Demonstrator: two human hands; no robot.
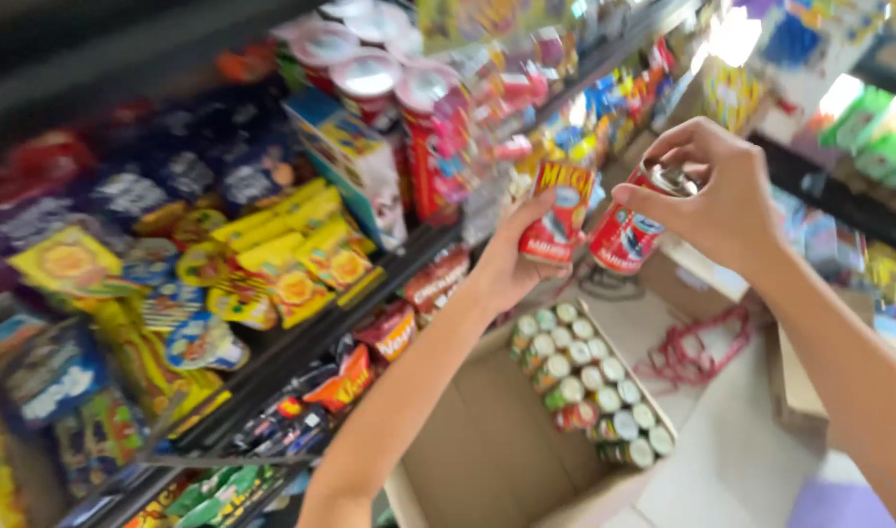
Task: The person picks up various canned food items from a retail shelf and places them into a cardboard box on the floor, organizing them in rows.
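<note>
While beside shelf [301, 344], cans [624, 237] over carton [487, 455].

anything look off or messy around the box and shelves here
Mostly tidy: cans sit in neat rows in the cardboard box. One oddity: a tangle of red string lies loose on the flap. Left hand and right hand each hold a red can.

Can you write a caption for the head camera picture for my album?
Left hand and right hand each hold a red can above a cardboard box of cans.
</note>
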